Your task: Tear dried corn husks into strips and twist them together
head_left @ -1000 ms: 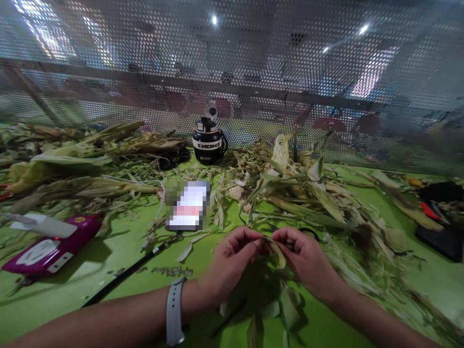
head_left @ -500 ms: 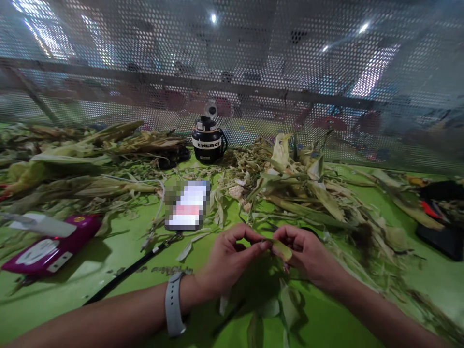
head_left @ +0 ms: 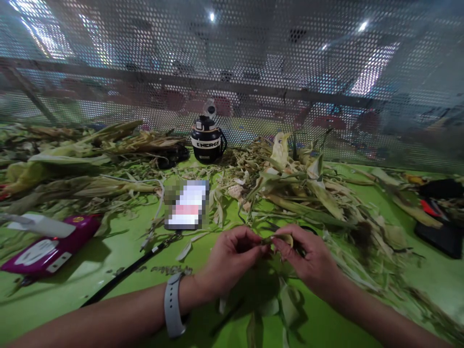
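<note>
The scene is dimly lit; bright lamps [head_left: 212, 17] are seen glaring through the perforated screen [head_left: 232, 58]. Dark shadow is cast beneath the hands [head_left: 232, 261] on the green table [head_left: 123, 237]. The phone [head_left: 187, 205] is pixelated, and the screen's right end is blurred.

We record one smooth, lightly glossy green table [head_left: 123, 239]; one magenta device [head_left: 71, 245], glossy plastic; dry, papery, rough husks [head_left: 326, 199]; one smooth leaf strip [head_left: 286, 239]; one perforated metal-looking screen [head_left: 250, 58] along the table's far edge.
</note>
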